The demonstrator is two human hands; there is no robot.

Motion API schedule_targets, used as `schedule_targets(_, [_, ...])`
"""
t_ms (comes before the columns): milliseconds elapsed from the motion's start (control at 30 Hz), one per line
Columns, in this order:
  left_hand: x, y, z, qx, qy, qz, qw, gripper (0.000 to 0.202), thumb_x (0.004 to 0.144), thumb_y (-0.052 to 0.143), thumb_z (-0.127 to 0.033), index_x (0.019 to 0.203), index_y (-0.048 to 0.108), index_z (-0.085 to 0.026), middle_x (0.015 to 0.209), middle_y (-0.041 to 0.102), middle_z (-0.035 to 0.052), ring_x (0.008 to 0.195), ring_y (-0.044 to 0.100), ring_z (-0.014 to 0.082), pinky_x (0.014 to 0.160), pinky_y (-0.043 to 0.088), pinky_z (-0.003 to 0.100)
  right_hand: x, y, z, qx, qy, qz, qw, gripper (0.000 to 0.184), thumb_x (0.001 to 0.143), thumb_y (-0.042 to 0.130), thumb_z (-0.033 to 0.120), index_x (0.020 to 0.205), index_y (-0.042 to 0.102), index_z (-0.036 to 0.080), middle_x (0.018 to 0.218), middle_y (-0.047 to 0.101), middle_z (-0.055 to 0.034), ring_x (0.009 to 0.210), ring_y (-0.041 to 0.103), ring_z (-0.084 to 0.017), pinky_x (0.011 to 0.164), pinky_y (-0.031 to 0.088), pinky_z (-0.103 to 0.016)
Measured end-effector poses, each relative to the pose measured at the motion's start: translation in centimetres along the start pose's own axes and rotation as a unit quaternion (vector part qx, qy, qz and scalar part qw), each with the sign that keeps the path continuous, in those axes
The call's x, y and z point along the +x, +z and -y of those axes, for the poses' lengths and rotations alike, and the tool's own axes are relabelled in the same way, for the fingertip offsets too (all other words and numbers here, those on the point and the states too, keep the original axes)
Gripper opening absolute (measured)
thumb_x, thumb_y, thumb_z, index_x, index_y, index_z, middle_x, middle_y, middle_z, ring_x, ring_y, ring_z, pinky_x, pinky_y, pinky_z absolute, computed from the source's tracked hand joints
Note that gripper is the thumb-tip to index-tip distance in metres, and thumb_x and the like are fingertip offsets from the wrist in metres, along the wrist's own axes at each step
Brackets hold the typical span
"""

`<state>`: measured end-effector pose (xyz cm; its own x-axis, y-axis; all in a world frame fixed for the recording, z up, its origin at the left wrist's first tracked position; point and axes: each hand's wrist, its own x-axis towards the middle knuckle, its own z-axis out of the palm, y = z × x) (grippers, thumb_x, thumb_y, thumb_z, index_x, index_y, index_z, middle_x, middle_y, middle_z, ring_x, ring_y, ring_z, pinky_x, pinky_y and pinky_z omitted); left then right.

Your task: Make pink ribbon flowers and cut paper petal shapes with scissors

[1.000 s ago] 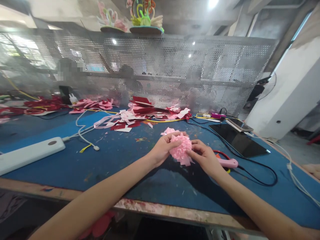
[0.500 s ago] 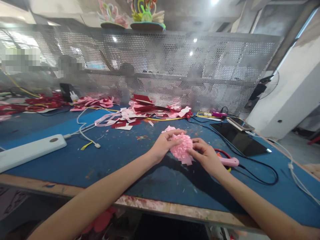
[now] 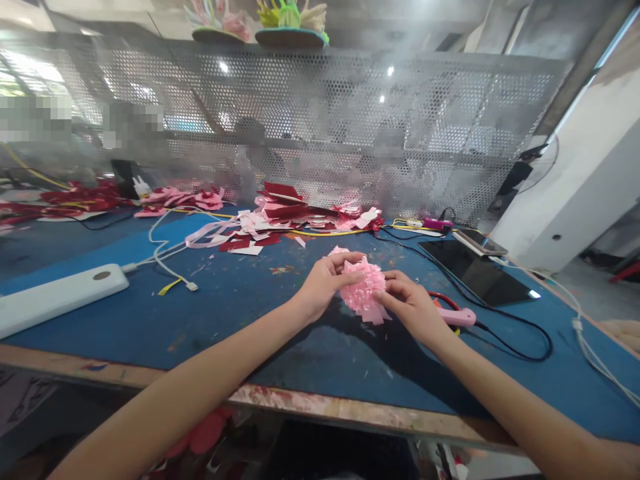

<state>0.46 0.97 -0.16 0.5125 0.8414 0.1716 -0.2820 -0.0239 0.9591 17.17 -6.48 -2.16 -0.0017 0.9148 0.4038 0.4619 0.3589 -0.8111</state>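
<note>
A blue tabletop (image 3: 250,287) fills much of the frame, with a black flat screen (image 3: 473,270) at right. Near the centre, the left hand (image 3: 323,283) grips and the right hand (image 3: 415,307) pinches opposite sides of a ruffled pink bundle (image 3: 364,288). A smaller pink handle (image 3: 459,317) lies right of centre.

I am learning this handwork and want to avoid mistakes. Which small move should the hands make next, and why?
Perhaps the right hand should gently straighten the flat pink strips while the left hand steadies the ruffled pink piece. The strips jut unevenly from its lower edge, the left hand grips its opposite side, and the right thumb is close to them.
</note>
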Motion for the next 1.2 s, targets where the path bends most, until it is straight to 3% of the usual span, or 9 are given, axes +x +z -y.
schedule_targets(100, [0.0,0.1,0.1,-0.012,-0.006,-0.002,1.000,0.046,0.058,0.080,-0.025,0.101,0.068,-0.017,0.100,0.064,0.0056,0.083,0.056,0.0146,0.079,0.040,0.028,0.0,0.0,-0.1,0.013,-0.003,-0.004,1.000,0.022,0.082,0.058,0.037,0.073,0.066,0.020,0.098,0.058,-0.0062,0.094,0.054,-0.020,0.087,0.039,-0.033])
schedule_targets(167, [0.0,0.2,0.0,-0.057,-0.015,0.012,0.998,0.048,0.062,0.078,-0.035,0.104,0.066,-0.017,0.107,0.063,0.0072,0.094,0.056,0.0190,0.085,0.039,0.030,0.0,0.0,-0.1,0.029,-0.005,-0.013,0.999,0.021,0.082,0.058,0.037,0.073,0.066,0.020,0.097,0.058,-0.0056,0.094,0.054,-0.019,0.087,0.039,-0.032])
schedule_targets(233, [0.0,0.3,0.0,-0.137,-0.060,0.073,0.986,0.054,0.070,0.066,-0.053,0.108,0.064,-0.016,0.110,0.063,0.0104,0.102,0.055,0.0240,0.089,0.038,0.033,0.1,0.0,0.0,0.042,-0.004,-0.024,0.999,0.020,0.082,0.059,0.037,0.073,0.067,0.020,0.097,0.058,-0.0055,0.096,0.054,-0.020,0.087,0.039,-0.032])
schedule_targets(300, [0.1,0.2,0.0,-0.216,-0.127,0.160,0.955,0.068,0.077,0.046,-0.068,0.112,0.062,-0.011,0.110,0.064,0.0143,0.106,0.054,0.0280,0.091,0.036,0.037,0.1,-0.1,0.0,0.051,0.004,-0.033,0.998,0.019,0.081,0.060,0.037,0.075,0.068,0.021,0.098,0.059,-0.0057,0.097,0.054,-0.020,0.087,0.039,-0.032])
schedule_targets(433, [-0.1,-0.1,0.3,-0.295,-0.193,0.231,0.907,0.086,0.081,0.019,-0.074,0.114,0.061,-0.007,0.109,0.065,0.0168,0.110,0.054,0.0291,0.094,0.033,0.037,0.2,-0.3,0.2,0.054,0.011,-0.044,0.998,0.019,0.078,0.062,0.038,0.074,0.069,0.021,0.095,0.057,-0.0052,0.094,0.054,-0.020,0.086,0.040,-0.032])
schedule_targets(567, [-0.9,0.0,0.8,-0.308,-0.210,0.242,0.896,0.080,0.085,0.018,-0.069,0.114,0.062,-0.008,0.110,0.066,0.0146,0.111,0.053,0.0261,0.094,0.032,0.034,0.2,-0.4,0.5,0.038,0.003,-0.062,0.997,0.019,0.076,0.063,0.038,0.071,0.068,0.020,0.083,0.052,-0.0031,0.080,0.051,-0.017,0.073,0.041,-0.030])
schedule_targets(733, [-1.5,0.8,0.6,-0.319,-0.181,0.228,0.902,0.071,0.088,0.025,-0.063,0.121,0.058,-0.010,0.114,0.064,0.0137,0.113,0.051,0.0246,0.093,0.033,0.033,0.0,-0.4,0.8,-0.024,-0.013,-0.112,0.993,0.022,0.073,0.067,0.038,0.062,0.064,0.019,0.077,0.052,-0.0025,0.067,0.048,-0.015,0.058,0.036,-0.028])
schedule_targets(1000, [-1.1,1.2,0.4,-0.281,-0.148,0.186,0.930,0.066,0.092,0.023,-0.057,0.117,0.059,-0.007,0.107,0.067,0.0158,0.102,0.059,0.0223,0.095,0.036,0.033,0.0,0.1,0.1,-0.079,-0.009,-0.124,0.989,0.030,0.072,0.069,0.042,0.057,0.057,0.019,0.079,0.053,-0.0025,0.072,0.052,-0.017,0.063,0.038,-0.029])
schedule_targets(1200, [0.9,-1.3,0.4,-0.270,-0.119,0.173,0.940,0.089,0.083,0.006,-0.070,0.109,0.062,-0.006,0.106,0.067,0.0186,0.087,0.064,0.0248,0.087,0.045,0.041,0.5,-1.3,0.1,-0.164,-0.060,-0.144,0.974,0.029,0.079,0.060,0.042,0.062,0.059,0.019,0.081,0.054,-0.0034,0.078,0.053,-0.018,0.072,0.040,-0.031])
